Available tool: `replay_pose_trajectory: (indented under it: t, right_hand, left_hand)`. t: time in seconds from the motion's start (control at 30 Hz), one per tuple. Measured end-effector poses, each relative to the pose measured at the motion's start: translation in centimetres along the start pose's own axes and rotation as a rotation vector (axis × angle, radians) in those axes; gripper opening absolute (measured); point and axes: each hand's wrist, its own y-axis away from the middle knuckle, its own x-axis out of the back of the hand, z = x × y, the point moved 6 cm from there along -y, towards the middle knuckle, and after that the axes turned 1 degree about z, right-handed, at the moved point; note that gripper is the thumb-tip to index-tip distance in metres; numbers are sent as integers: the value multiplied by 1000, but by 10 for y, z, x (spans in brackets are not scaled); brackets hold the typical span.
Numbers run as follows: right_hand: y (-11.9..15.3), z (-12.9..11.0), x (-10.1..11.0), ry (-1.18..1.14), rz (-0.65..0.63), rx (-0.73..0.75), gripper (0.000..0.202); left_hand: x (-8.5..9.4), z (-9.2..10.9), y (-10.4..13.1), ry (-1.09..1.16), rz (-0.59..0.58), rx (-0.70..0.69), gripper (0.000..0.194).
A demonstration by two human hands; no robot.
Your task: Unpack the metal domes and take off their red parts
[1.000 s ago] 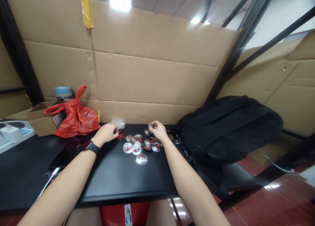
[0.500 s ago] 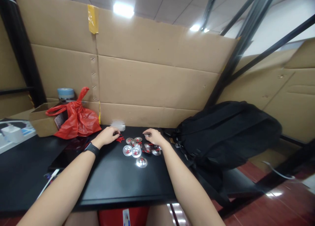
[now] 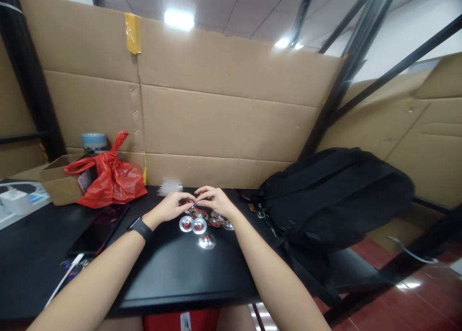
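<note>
Left hand [image 3: 173, 206], right hand [image 3: 217, 202]: fingertips narrow and meeting, contents unclear. Metal discs [image 3: 199, 228] lie on the tabletop [image 3: 173, 268], left of the backpack [image 3: 335, 196], just beneath both hands; neither clearly nearer.

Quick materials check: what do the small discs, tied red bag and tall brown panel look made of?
Small discs: probably thin metal, polished; silvery with bright highlights.
Red bag: likely thin plastic, slightly glossy; crinkled, with sheen along its folds.
Brown panel: apparently cardboard, matte; straight crease lines cross it.
</note>
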Motion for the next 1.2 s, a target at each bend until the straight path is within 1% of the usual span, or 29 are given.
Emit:
replay_pose_trajectory:
  t: [0.1, 0.2, 0.23, 0.3, 0.37, 0.43, 0.47, 0.53, 0.6, 0.67, 0.8, 0.9, 0.97, 1.0, 1.03, 1.1, 1.13, 1.2]
  right_hand:
    - [0, -7, -3, -44, -6, -2, 18]
    - [0, -6, -9, -46, -53, -28, 19]
    - [-1, -3, -11, -63, -69, -49, 20]
    - [-1, 7, -9, -118, -60, -100, 24]
    - [-1, 21, 0, -151, 31, -155, 28]
    - [2, 40, 18, -102, 186, -225, 28]
    - [5, 50, 28, -39, 268, -271, 27]
    - [15, 68, 46, 156, 398, -368, 29]
    - [23, 81, 55, 368, 423, -443, 30]
    - [29, 90, 57, 494, 398, -487, 26]
    - [33, 96, 53, 571, 368, -519, 16]
    - [29, 88, 51, 625, 356, -520, 16]
    - [22, 76, 47, 636, 318, -464, 16]
    - [17, 67, 41, 614, 269, -404, 16]
    - [12, 57, 32, 571, 190, -317, 16]
    - [3, 34, 8, 415, -6, -128, 18]
    - [1, 24, -4, 351, -93, -67, 20]
    - [-1, 11, -23, 327, -204, -25, 23]
  left_hand:
    - [-2, 3, 0, 75, -51, 23, 23]
    - [1, 2, 1, 24, -90, 12, 20]
    - [4, 1, 0, -17, -80, 11, 20]
    - [15, -6, 1, -112, -14, 15, 20]
    - [28, -16, 2, -200, 81, 22, 22]
    - [38, -29, 5, -273, 148, 36, 24]
    - [40, -35, 6, -296, 152, 43, 24]
    - [40, -48, 9, -318, 123, 48, 24]
    - [37, -57, 11, -325, 88, 43, 23]
    - [34, -62, 12, -342, 80, 33, 22]
    - [29, -67, 11, -356, 89, 32, 18]
    - [23, -67, 10, -348, 51, 44, 21]
    - [21, -64, 9, -354, 40, 47, 24]
    - [21, -62, 8, -356, 38, 47, 25]
    - [20, -60, 8, -357, 35, 46, 26]
    - [19, -56, 7, -356, 27, 43, 28]
    - [19, -54, 7, -354, 24, 40, 29]
    - [19, -52, 6, -352, 22, 40, 29]
